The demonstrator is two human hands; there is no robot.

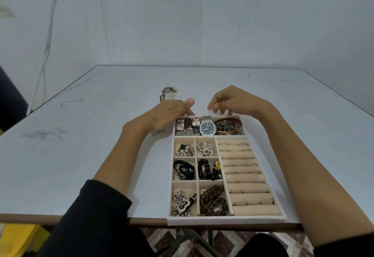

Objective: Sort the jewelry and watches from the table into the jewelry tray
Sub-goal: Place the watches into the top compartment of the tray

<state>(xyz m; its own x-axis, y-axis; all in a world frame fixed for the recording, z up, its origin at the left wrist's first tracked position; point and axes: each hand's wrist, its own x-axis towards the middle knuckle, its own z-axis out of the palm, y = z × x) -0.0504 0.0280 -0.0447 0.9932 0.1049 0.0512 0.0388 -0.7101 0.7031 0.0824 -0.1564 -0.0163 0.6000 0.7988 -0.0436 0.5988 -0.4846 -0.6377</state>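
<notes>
Jewelry tray (226,221) lower centre of frame, near rim overhanging tabletop (101,115) edge; compartments keep like with like. Watches (207,128) packed side by side in tray's upper-left compartment, bangles (228,127) right of them, ring rolls (242,167) down right side. Silvery loose piece (169,92) on tabletop above tray, likely next to sort. Left grip (172,111) at tray's upper-left corner: fingers straight, thumb raised, spread, holding nothing. Right grip (228,100) hovers over tray's upper rim, fingers curled down; faint glint there, cannot tell if pinching anything. Forearms flank tray.

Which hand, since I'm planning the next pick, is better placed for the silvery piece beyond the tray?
Probably left: the left hand is close beside the silvery piece; the right hand is farther off.
</notes>
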